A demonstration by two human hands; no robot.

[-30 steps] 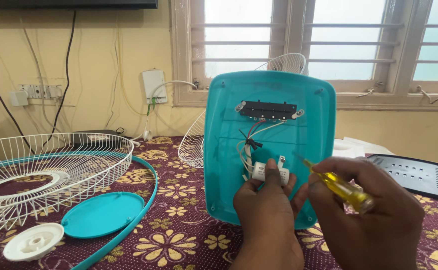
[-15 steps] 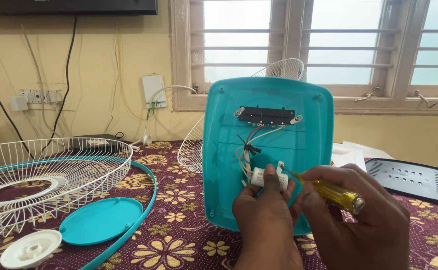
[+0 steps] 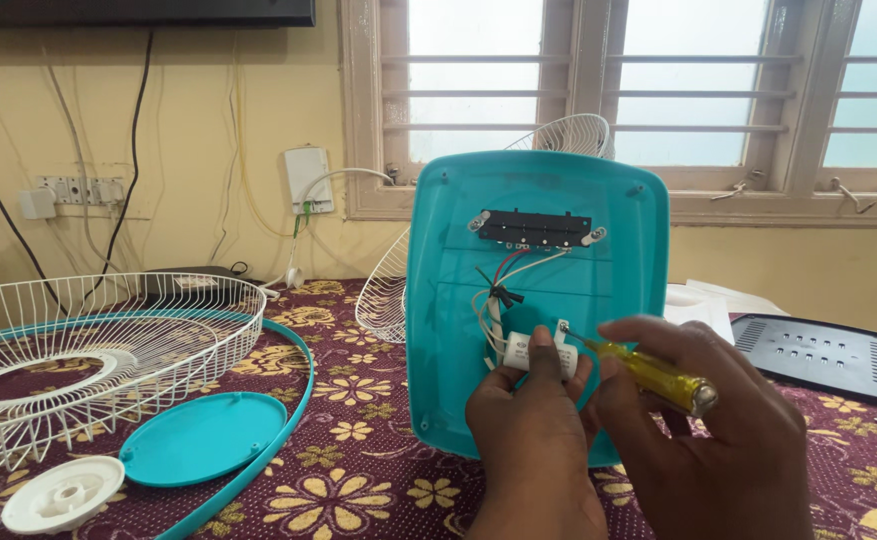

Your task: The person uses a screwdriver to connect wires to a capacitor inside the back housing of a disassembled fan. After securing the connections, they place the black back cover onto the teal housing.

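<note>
- Teal fan base panel (image 3: 538,300) stands upright on the floral cloth (image 3: 358,450).
- Left hand (image 3: 533,440) pinches the white capacitor (image 3: 538,352) against it.
- Right hand (image 3: 708,440) grips a yellow screwdriver (image 3: 648,368), tip at the capacitor's bracket.

A white wire fan guard (image 3: 88,350) lay beside a teal round cover (image 3: 201,437). A white hub cap (image 3: 63,493) sat nearby. A dark plastic panel (image 3: 828,355) rested far right.

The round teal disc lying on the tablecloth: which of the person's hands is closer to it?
Left. The left hand holds a white part against the teal panel, right of the round teal disc. The right hand, gripping a yellow screwdriver, is farther right still.
</note>
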